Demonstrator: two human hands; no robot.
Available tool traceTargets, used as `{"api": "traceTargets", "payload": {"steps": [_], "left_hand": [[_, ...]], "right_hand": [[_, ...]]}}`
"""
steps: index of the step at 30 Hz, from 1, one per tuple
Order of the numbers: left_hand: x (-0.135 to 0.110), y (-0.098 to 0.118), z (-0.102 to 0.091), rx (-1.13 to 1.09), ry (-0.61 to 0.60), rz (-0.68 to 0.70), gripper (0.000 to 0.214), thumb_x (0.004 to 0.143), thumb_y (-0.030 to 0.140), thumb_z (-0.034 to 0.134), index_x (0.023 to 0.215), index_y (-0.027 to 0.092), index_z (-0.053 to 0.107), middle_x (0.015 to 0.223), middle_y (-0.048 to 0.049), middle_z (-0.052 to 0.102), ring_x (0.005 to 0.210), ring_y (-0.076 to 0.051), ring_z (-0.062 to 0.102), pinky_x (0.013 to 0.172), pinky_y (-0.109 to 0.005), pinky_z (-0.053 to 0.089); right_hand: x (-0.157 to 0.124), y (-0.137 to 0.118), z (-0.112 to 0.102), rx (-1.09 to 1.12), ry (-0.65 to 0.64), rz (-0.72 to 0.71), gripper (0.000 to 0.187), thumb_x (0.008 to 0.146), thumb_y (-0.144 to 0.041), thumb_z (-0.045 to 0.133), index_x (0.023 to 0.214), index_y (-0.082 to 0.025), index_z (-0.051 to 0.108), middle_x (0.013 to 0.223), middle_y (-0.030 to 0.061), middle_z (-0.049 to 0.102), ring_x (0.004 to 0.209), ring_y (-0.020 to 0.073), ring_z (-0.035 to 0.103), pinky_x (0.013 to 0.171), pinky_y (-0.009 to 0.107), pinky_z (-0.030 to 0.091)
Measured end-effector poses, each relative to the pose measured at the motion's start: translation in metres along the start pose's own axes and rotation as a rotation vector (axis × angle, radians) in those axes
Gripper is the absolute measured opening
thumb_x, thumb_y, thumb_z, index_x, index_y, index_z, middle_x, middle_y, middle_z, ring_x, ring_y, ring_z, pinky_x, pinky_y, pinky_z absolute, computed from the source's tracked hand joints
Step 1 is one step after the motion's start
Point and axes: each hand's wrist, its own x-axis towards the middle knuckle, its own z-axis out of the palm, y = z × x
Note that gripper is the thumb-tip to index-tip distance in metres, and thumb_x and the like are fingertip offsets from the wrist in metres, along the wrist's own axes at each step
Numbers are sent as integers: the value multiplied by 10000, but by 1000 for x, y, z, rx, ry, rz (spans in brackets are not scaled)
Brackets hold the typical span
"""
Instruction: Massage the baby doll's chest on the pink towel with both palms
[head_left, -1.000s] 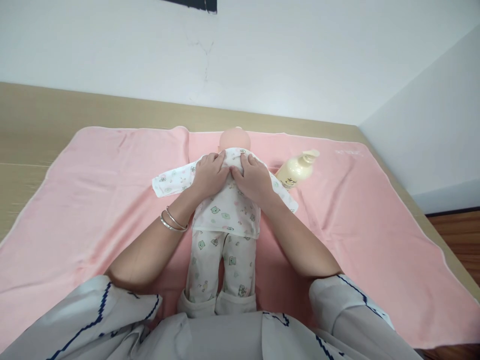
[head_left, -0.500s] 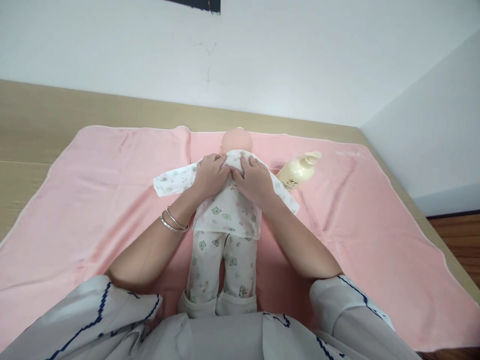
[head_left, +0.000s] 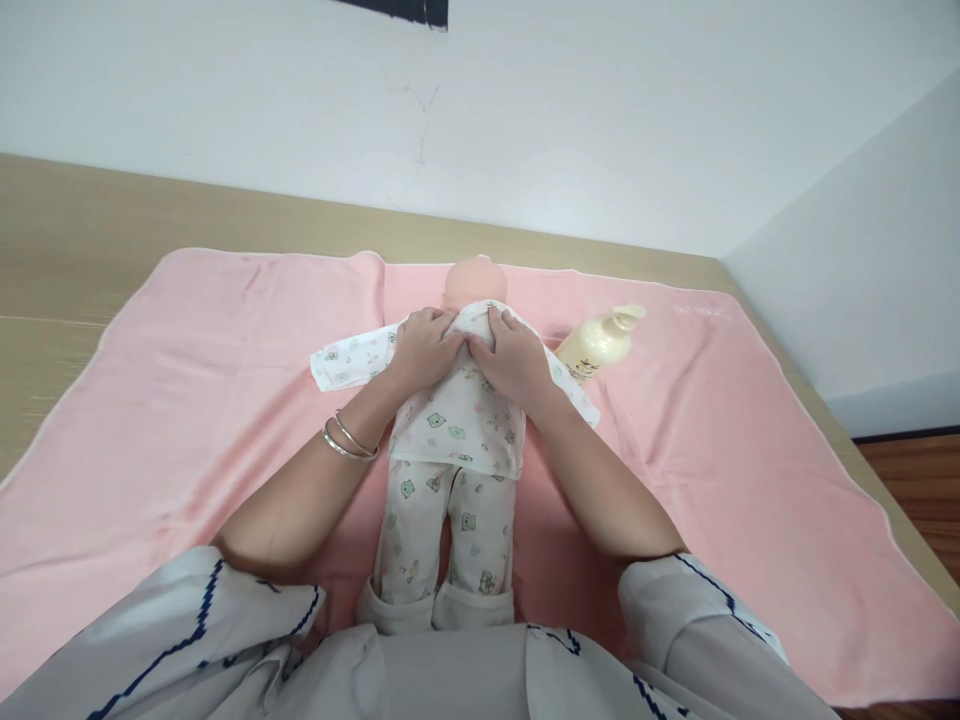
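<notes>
A baby doll point(head_left: 459, 440) in a white printed shirt and trousers lies stretched out, its bald head point(head_left: 476, 281) at the far end. No face shows, and I cannot tell which side is up. My left hand point(head_left: 426, 350) rests on the doll's upper body at the left, fingers laid over the shirt near the shoulder. On the right side my right hand point(head_left: 516, 360) lies likewise, its fingers extended toward the neck. Both thumbs point inward and come close together at the middle. The doll's sleeves spread out to either side.
Under the doll is a pink blanket point(head_left: 247, 400) with folds, spread over a wooden surface point(head_left: 90, 215). A cream pump bottle point(head_left: 600, 345) lies tilted beside the doll's right-hand sleeve. White walls point(head_left: 570, 120) stand behind and to the right.
The view has shifted very slightly. My right hand's fingers and thumb have moved a little on the shirt; the left hand looks almost unchanged.
</notes>
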Motion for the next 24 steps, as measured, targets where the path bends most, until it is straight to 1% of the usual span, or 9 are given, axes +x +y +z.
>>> {"api": "traceTargets", "payload": {"steps": [2, 5, 8, 11, 13, 16, 18, 21, 24], "left_hand": [[0, 1, 0, -3, 5, -14, 363, 1004, 321, 415, 1150, 244, 738, 1233, -120, 711, 1234, -335, 607, 1136, -557, 465], [-1, 4, -2, 6, 8, -27, 337, 1006, 313, 431, 1124, 242, 738, 1232, -115, 711, 1223, -325, 617, 1132, -539, 475], [-4, 6, -4, 19, -4, -6, 326, 996, 292, 445, 1126, 204, 731, 1238, -143, 702, 1227, -332, 615, 1133, -522, 484], [-11, 8, -6, 8, 18, 43, 343, 993, 274, 438, 1184, 170, 703, 1239, -167, 691, 1248, -341, 603, 1144, -526, 486], [-17, 11, -8, -8, 33, 73, 363, 995, 268, 438, 1250, 163, 675, 1277, -169, 680, 1274, -338, 592, 1159, -527, 483], [-25, 15, -9, -11, 38, 64, 412, 994, 256, 442, 1346, 155, 630, 1367, -173, 654, 1321, -332, 574, 1182, -518, 473], [-27, 18, -9, -3, 40, 44, 437, 996, 254, 437, 1378, 136, 614, 1404, -186, 642, 1336, -338, 567, 1196, -523, 460], [-25, 17, -7, 8, 32, 54, 444, 1012, 255, 409, 1365, 91, 622, 1410, -214, 644, 1343, -348, 570, 1223, -534, 432], [-16, 9, -3, 23, 9, 70, 450, 1028, 271, 385, 1349, 88, 641, 1401, -210, 658, 1360, -334, 573, 1226, -505, 428]], "right_hand": [[0, 0, -2, 14, 6, 9, 668, 1045, -459, 439, 1616, -114, 460, 1638, 165, 541, 1503, 372, 514, 1249, 506, 410], [0, 1, -4, 26, -2, 15, 681, 1033, -463, 445, 1624, -126, 446, 1656, 155, 526, 1511, 368, 511, 1234, 492, 431], [1, 3, -5, 43, -7, 10, 703, 1029, -479, 440, 1639, -130, 422, 1660, 155, 521, 1522, 367, 500, 1218, 494, 449], [2, 5, -3, 56, -5, 1, 704, 1030, -492, 433, 1634, -131, 428, 1634, 159, 550, 1501, 372, 520, 1198, 505, 464], [2, 5, -1, 48, -3, -5, 690, 1034, -490, 428, 1621, -129, 451, 1626, 167, 557, 1485, 380, 535, 1198, 514, 463], [1, 3, 0, 20, -2, -5, 677, 1042, -478, 429, 1618, -125, 466, 1663, 180, 508, 1524, 387, 494, 1230, 523, 431], [0, 3, 0, 12, -12, -4, 685, 1048, -476, 429, 1635, -123, 451, 1695, 182, 465, 1558, 388, 454, 1255, 524, 404], [0, 2, -1, 3, -23, -9, 681, 1056, -474, 421, 1641, -127, 453, 1694, 185, 465, 1561, 393, 452, 1260, 528, 397], [-2, 1, -1, -32, -11, -18, 655, 1060, -461, 421, 1618, -126, 493, 1667, 187, 501, 1538, 392, 476, 1253, 528, 405]]}}
